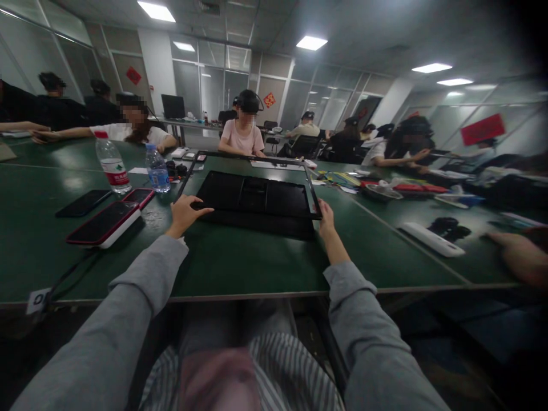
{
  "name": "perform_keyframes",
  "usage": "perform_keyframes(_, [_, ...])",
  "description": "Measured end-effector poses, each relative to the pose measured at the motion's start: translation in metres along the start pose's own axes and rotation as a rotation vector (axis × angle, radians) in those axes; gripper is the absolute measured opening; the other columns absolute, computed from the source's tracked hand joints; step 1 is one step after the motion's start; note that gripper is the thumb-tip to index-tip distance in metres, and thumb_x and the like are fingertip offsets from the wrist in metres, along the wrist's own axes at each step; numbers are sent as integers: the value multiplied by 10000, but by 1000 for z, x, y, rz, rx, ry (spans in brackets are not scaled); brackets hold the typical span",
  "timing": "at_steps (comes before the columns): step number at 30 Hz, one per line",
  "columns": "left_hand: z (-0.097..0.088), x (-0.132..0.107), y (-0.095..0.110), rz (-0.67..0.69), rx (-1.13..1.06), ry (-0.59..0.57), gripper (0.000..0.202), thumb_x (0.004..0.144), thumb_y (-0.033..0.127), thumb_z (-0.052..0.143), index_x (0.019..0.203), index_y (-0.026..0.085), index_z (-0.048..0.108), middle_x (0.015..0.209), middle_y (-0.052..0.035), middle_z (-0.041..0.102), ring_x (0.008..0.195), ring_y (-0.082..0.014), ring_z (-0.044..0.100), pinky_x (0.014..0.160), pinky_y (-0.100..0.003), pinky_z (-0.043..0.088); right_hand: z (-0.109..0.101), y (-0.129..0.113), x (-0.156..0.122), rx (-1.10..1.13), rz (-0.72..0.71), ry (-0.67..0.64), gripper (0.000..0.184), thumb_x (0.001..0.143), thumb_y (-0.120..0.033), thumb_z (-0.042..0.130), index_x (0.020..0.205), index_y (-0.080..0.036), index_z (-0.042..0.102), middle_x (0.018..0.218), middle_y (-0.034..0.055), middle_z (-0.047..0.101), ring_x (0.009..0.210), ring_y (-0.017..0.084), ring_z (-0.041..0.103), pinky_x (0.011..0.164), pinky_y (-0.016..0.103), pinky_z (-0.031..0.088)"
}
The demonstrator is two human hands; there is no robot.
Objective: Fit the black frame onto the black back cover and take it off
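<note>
A thin black rectangular frame [252, 158] is held tilted just above the table, its far edge raised. Gripping its near left corner is my left hand [185, 213], thumb stretched along the near edge and fingers curled at the side. On the near right corner, my right hand [326, 219] is closed around the side bar, its fingers partly hidden. Through the frame's opening shows a black shallow panel [222, 194] with a recessed middle section; whether the two touch I cannot tell.
Left of the frame are a red-capped bottle [113, 164], a blue-capped bottle [157, 170], a dark phone [83, 203] and a red-edged phone [105, 221] on a white block. A white bar-shaped device [432, 238] lies right, near another person's hand [524, 257]. People sit across the green table [257, 268].
</note>
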State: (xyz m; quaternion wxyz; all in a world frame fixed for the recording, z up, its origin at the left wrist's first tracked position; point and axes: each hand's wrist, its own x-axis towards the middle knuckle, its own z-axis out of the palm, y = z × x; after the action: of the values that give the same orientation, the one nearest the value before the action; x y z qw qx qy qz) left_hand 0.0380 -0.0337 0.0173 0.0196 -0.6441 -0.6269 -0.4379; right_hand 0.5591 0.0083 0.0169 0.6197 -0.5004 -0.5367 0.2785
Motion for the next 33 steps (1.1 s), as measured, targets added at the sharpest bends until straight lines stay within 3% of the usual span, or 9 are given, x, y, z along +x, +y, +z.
perform_keyframes(2, [0,-2,3,30,3,-19,478,783,649,957,975,236,814,1079,-119,784,1093,-339,692,1041,-497,480,-4,-2,4,67,57,25,635,936,-847,537,1175,-285,709,1068,90,793,1105,275,779,976,473,679])
perform_keyframes(4, [-1,-4,7,56,7,-44,476,789,660,951,977,247,809,1096,-112,792,1126,-345,680,1068,-517,463,-7,1,7,82,82,-27,590,901,-830,618,1107,-281,692,1013,96,785,1052,290,784,1000,492,675])
perform_keyframes(6, [0,-5,10,61,17,-68,473,796,665,943,986,254,808,1123,-108,796,1146,-349,673,1083,-535,455,-7,8,9,-10,35,-46,536,833,-709,771,1121,-264,690,998,94,778,1043,306,778,1065,545,646])
perform_keyframes(8, [1,-6,11,59,25,-109,455,811,653,935,1006,262,810,1155,-101,799,1169,-352,671,1095,-548,447,-5,15,8,-163,-53,1,524,813,-570,812,1197,-231,700,1018,107,780,1092,327,766,1143,605,589])
perform_keyframes(11, [1,-7,10,64,20,-219,387,846,605,921,1024,279,814,1191,-83,810,1228,-357,664,1116,-547,433,-1,18,2,-381,-166,57,528,906,-460,684,1360,-192,696,1184,162,800,1277,360,725,1248,636,492])
perform_keyframes(15, [2,-8,9,87,36,-331,313,859,552,920,989,283,826,1200,-86,822,1271,-372,658,1172,-561,376,3,11,-8,-540,-167,76,595,980,-423,570,1525,-200,652,1429,165,761,1438,373,658,1303,609,445])
perform_keyframes(25, [7,-6,-4,108,13,-370,290,848,536,918,957,281,836,1213,-81,801,1286,-346,637,1129,-499,431,8,12,-10,-581,-100,40,688,949,-415,620,1601,-196,622,1497,162,733,1507,423,606,1342,662,383])
perform_keyframes(33, [17,0,-17,175,-20,-375,275,857,503,911,995,274,847,1249,-90,785,1342,-338,609,1208,-520,423,5,24,-5,-591,-25,29,690,912,-375,636,1561,-138,647,1545,196,696,1534,419,581,1354,643,370])
